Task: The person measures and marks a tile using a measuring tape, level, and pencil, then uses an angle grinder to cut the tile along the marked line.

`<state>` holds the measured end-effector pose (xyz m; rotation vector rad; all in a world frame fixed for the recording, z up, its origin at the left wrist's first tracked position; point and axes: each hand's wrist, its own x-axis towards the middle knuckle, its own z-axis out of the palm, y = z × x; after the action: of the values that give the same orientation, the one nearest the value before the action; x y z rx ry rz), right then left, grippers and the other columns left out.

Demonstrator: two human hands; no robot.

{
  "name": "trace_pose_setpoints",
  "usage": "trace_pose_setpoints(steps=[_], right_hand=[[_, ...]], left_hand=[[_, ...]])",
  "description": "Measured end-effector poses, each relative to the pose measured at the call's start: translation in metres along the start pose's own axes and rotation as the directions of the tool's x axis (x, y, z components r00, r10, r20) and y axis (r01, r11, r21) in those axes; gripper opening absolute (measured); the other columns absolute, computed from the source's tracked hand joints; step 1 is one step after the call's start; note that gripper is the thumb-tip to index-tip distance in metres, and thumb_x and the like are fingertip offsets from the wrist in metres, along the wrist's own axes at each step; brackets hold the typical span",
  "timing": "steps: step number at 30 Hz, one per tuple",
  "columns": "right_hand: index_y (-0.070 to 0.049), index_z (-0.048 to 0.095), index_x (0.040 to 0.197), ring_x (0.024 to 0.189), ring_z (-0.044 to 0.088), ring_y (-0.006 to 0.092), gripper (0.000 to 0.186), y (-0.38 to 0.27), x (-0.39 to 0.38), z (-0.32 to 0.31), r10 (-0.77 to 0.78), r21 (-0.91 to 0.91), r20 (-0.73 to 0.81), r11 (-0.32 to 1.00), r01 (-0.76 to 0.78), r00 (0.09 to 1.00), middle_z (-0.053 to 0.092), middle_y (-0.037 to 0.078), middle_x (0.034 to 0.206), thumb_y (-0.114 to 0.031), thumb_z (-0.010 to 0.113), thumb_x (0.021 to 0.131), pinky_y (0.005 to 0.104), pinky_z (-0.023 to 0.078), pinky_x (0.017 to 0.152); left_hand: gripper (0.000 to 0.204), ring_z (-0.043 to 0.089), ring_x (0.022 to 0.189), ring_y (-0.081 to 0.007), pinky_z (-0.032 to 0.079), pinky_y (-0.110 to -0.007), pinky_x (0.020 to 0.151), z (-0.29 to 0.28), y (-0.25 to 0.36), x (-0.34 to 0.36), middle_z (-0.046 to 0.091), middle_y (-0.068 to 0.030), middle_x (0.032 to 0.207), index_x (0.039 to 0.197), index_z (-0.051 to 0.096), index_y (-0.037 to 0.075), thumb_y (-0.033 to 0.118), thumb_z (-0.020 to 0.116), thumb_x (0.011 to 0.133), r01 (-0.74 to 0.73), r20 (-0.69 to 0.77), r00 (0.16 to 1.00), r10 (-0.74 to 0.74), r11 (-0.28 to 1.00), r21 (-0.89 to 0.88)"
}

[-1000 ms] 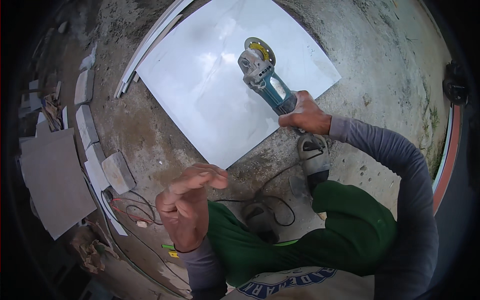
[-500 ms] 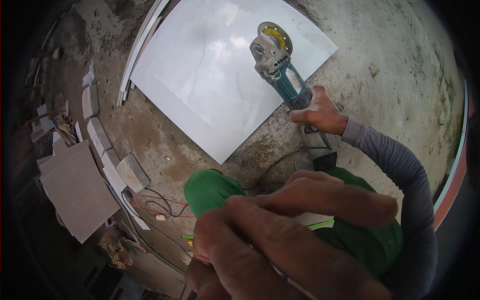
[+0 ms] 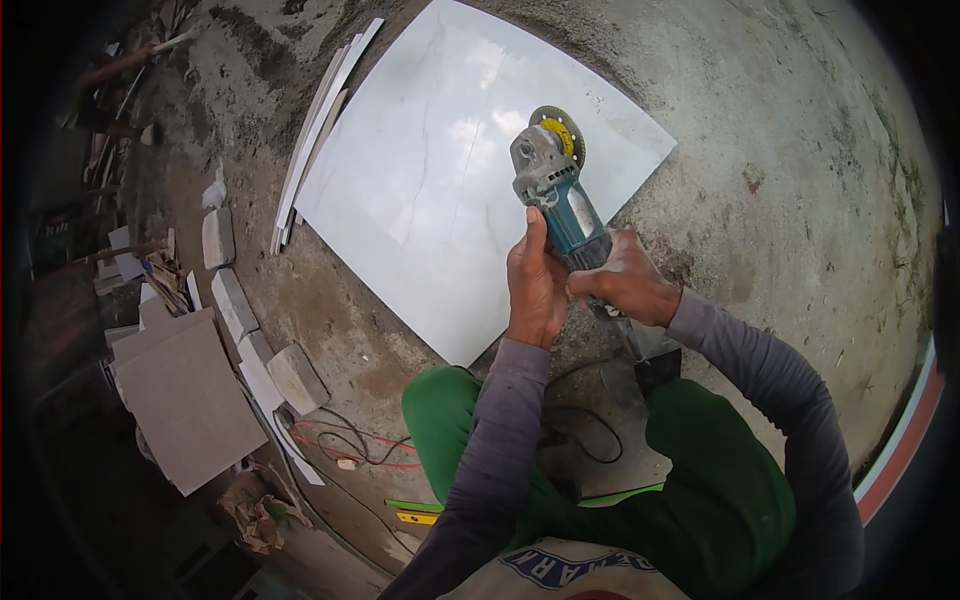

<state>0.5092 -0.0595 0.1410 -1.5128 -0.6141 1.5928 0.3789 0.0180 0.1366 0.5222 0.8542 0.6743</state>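
Teal-bodied angle grinder with a grey metal head and yellow-centred cutting disc (image 3: 553,175) sits raised over the large white glossy square tile (image 3: 420,190), disc end pointing away from you, above the tile's right part near its right corner. The tile lies flat on the rough grey concrete ground (image 3: 780,160), one corner pointing toward your knees.

Your right hand (image 3: 625,285) is wrapped around the grinder's rear handle, fingers closed on it. Your left hand (image 3: 537,285) is just beside it, touching the left side of the teal body, thumb up along the casing, grasping the same tool. Both hands sit at the tool's near end, the disc well ahead of them; the hands themselves are over the tile's near right edge and the concrete.

Black power cord (image 3: 585,430) loops on the ground between your green-trousered knees (image 3: 450,410). Left of the tile, a few thin white tile strips (image 3: 315,140) lie along its edge. Farther left, a row of grey stone offcuts (image 3: 235,305) and a matt beige square tile (image 3: 185,400). Red and black thin wires (image 3: 345,440) lie near your left knee. Yellow and green tool (image 3: 415,512), low in frame; cannot tell what it is.
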Motion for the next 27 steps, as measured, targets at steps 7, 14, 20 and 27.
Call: trace_pose_setpoints(steps=[7,14,20,27], right_hand=[[0.003,0.064,0.102,0.068,0.067,0.0130,0.031,0.014,0.013,0.011,-0.023,0.051,0.033,0.998,0.021,0.999,0.071,0.006,0.083,-0.009,0.078,0.077,0.0312,0.056,0.064],[0.005,0.066,0.101,0.075,0.068,0.0142,0.028,0.006,0.016,0.022,-0.013,0.021,0.078,1.000,0.012,0.997,0.071,0.007,0.088,-0.006,0.074,0.077,0.0327,0.057,0.067],[0.011,0.064,0.104,0.082,0.066,0.0149,0.040,-0.010,0.014,0.036,0.010,-0.108,-0.003,0.994,-0.010,1.000,0.069,0.008,0.095,-0.014,0.077,0.075,0.0328,0.057,0.072],[0.022,0.047,0.128,0.108,0.066,0.0264,0.083,-0.003,0.042,0.029,0.026,-0.272,-0.023,0.962,-0.032,0.999,0.061,0.023,0.123,-0.028,0.083,0.074,0.0366,0.058,0.087]], left_hand=[[0.069,0.065,0.126,-0.0253,0.056,-0.044,0.106,-0.027,-0.011,0.003,0.062,-0.0129,0.140,0.149,0.050,-0.001,0.057,0.055,0.111,0.081,0.069,0.994,-0.081,0.997,0.000],[0.065,0.075,0.094,-0.0174,0.064,-0.035,0.085,-0.028,-0.015,0.007,0.073,-0.0073,0.111,0.133,0.063,0.002,0.060,0.066,0.105,0.046,-0.067,0.996,-0.060,0.981,-0.189],[0.063,0.074,0.103,-0.0178,0.064,-0.037,0.091,-0.042,-0.021,0.008,0.073,-0.0058,0.117,0.135,0.063,0.007,0.062,0.066,0.104,0.041,-0.098,0.992,-0.074,0.952,-0.303],[0.076,0.068,0.119,-0.0228,0.058,-0.043,0.105,-0.050,-0.016,0.027,0.066,-0.0085,0.129,0.144,0.055,0.008,0.072,0.058,0.103,0.031,-0.069,0.996,-0.054,0.954,-0.299]])
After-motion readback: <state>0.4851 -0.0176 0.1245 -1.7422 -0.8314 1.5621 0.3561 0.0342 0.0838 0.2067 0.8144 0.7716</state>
